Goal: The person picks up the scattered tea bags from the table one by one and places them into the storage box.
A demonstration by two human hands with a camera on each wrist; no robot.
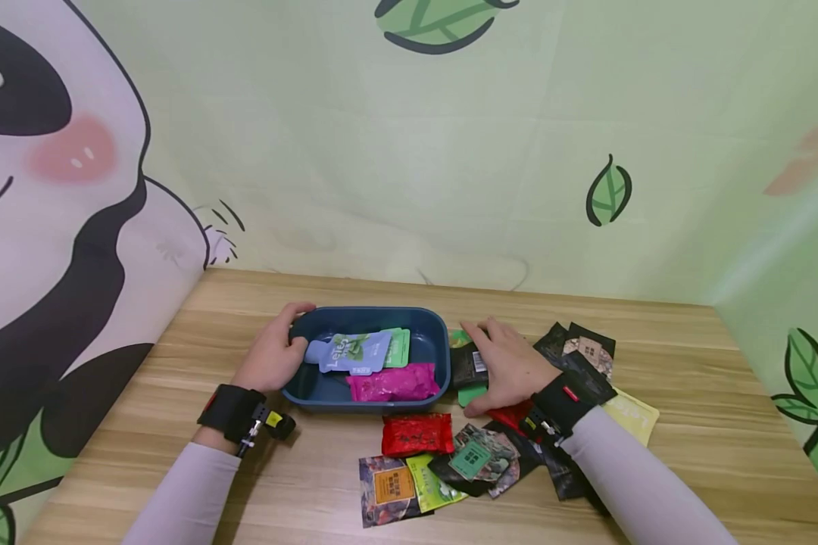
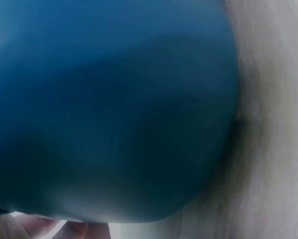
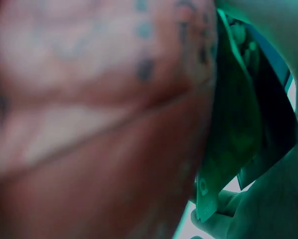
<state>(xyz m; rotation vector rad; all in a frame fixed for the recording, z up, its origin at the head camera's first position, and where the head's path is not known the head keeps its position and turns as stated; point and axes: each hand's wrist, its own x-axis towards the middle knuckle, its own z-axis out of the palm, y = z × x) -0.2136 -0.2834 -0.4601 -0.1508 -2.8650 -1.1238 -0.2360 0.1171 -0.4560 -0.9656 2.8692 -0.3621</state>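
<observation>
My left hand [image 1: 271, 357] grips the left end of a dark blue plastic bin [image 1: 428, 337]; the bin's wall [image 2: 114, 99] fills most of the left wrist view. Inside lie a lavender spouted pouch [image 1: 354, 353], a green packet [image 1: 401, 347] partly under it, and a shiny pink packet [image 1: 394, 383]. Just right of the bin, my right hand [image 1: 511, 369] holds a black packet [image 1: 469, 365] together with a green packet [image 3: 233, 124] between thumb and fingers. A blurred red packet [image 3: 99, 124] is close to the right wrist camera.
In front of the bin lie a red packet [image 1: 417, 434], a dark packet with an orange label [image 1: 391, 488], a lime packet [image 1: 431, 483] and overlapping black packets [image 1: 484, 458]. More dark packets [image 1: 589, 348] and a yellow pouch [image 1: 634, 416] lie around the right forearm. A printed backdrop [image 1: 450, 166] rises behind the wooden table [image 1: 709, 424].
</observation>
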